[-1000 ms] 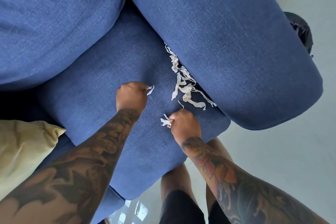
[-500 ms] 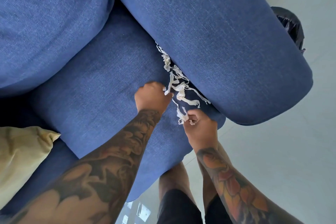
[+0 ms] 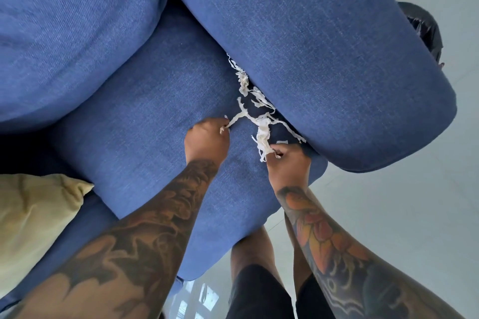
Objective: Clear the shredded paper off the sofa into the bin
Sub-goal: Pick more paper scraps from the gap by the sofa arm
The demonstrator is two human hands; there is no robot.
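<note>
Shredded paper [image 3: 263, 125] lies along the sofa [image 3: 145, 101] seat-armrest crease | I see left hand [image 3: 207, 138] pinching one strip, right hand [image 3: 290, 163] clamped on a clump | bin [image 3: 425, 28] (dark, half hidden) behind the armrest

The sofa armrest [image 3: 324, 59] hides most of the black bin [image 3: 425, 28]. The beige cushion [image 3: 33, 220] runs off the left edge.

White shredded paper [image 3: 261, 124], blue sofa [image 3: 145, 101], yellow cushion [image 3: 33, 217], black bin [image 3: 425, 28]
</note>
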